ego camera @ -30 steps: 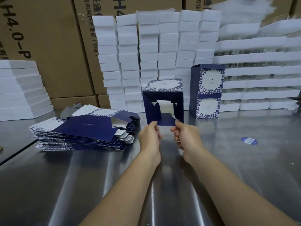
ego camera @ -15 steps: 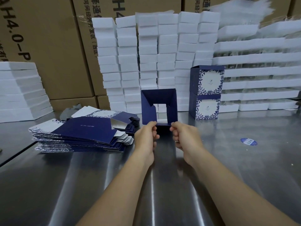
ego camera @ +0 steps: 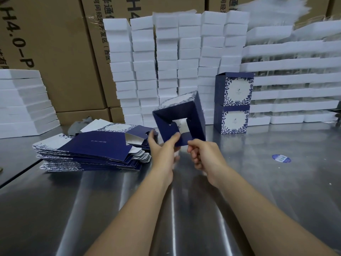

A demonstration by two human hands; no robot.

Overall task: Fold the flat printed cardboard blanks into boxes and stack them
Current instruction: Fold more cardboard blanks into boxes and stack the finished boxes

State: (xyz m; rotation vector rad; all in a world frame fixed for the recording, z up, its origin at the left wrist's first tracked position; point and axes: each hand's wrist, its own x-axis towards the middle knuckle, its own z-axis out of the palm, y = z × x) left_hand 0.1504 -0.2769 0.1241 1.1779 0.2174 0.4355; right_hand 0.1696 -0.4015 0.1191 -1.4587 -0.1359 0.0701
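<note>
Half-formed box (ego camera: 197, 117) is held just above the steel table (ego camera: 276, 191), in front of the person and clear of the surface, so that either end can be worked. Nearest the camera, two bare forearms reach forward and meet at its near lower edge. The left hand (ego camera: 163, 152) clamps the lower left wall, thumb laid inside and fingers up the outside. The right hand (ego camera: 203, 156), fingers curled, pinches the near bottom flap between thumb and forefinger. Both hands are thus gripping the box, though motion blur at the left fingers leaves the exact hold a little uncertain.

The box is tilted to the left with its open mouth toward the person. This lets them look through the navy sleeve to the far end, where the flaps appear only partly turned in and white shows through the gap. Closing that end looks like the step in hand.

Just beside the left hand lies the pile of flat blanks (ego camera: 88, 152), within easy reach for the next pick. A round blue sticker (ego camera: 281, 158) sits on the table to the right. Farther back on that side, two finished boxes (ego camera: 236, 89) stand one on the other, the likely place for this one. Behind everything rise stacks of white foam blocks (ego camera: 166, 58) against brown cartons (ego camera: 55, 52).
</note>
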